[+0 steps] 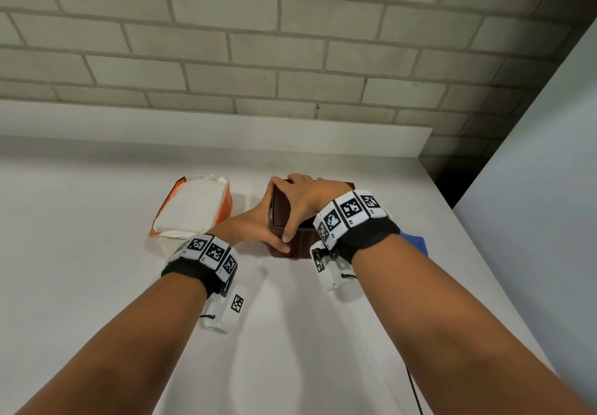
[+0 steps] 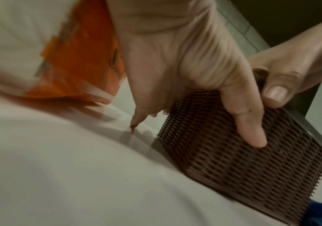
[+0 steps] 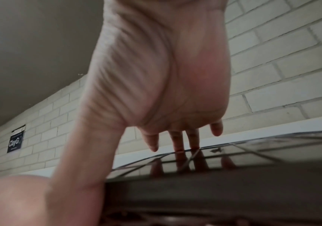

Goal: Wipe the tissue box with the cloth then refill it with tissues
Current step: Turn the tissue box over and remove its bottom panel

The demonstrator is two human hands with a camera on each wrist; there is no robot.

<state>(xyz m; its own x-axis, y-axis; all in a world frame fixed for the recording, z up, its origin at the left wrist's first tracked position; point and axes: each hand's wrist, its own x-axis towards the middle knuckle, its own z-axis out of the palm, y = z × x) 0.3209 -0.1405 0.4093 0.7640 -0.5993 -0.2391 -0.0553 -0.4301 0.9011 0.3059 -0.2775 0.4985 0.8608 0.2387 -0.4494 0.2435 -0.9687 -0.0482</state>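
A dark brown tissue box [image 1: 300, 246] with a ribbed mesh side [image 2: 253, 175] and a glossy top [image 3: 233, 152] stands on the white table. My left hand [image 1: 268, 217] grips its near left corner, thumb [image 2: 249, 126] pressed on the mesh face. My right hand [image 1: 303, 208] spans the top from above, its thumb [image 2: 276, 91] hooked over the near edge and its fingertips [image 3: 177, 142] on the far part of the lid. An opened orange and white tissue pack [image 1: 190, 208] lies just left of the box. The blue cloth [image 1: 415, 241] lies right of the box, mostly hidden by my right wrist.
The white table [image 1: 97, 285] ends at a raised white ledge [image 1: 226, 137] below a brick wall. Its right edge runs diagonally beside a pale panel [image 1: 533, 188]. A dark cable [image 1: 415, 395] hangs near the table's front right.
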